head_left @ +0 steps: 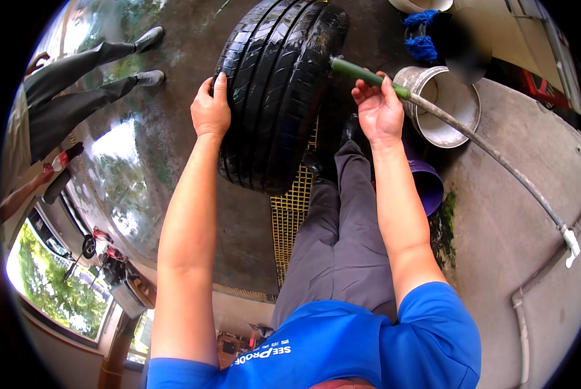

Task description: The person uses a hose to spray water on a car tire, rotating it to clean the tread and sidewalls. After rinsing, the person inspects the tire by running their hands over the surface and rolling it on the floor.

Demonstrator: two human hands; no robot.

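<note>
Blue short-sleeved shirt [348, 334], white lettering [264, 353], grey trousers [339, 243], dark shoes [351, 131]

Tyre [271, 97]: rubber, wet-glossy, grooved. Green hose end [358, 70]: smooth, plastic-looking. White bucket [452, 94]: scuffed plastic. Floor [141, 149]: wet, glossy. Trousers [332, 240]: matt cloth.

Tire [271, 97] partly beyond upper edge

A: How is it lit?
B: By daylight, brightest at the window [60, 285] on the near left, where the outdoors partly washes out. White glare patches the shiny floor [141, 162], and the black tyre [280, 97] carries glossy highlights.
A: Is it sharp?
B: Mostly; a dark round patch [468, 45] at far right is blurred. Fisheye edges bend, ringed in black.
</note>
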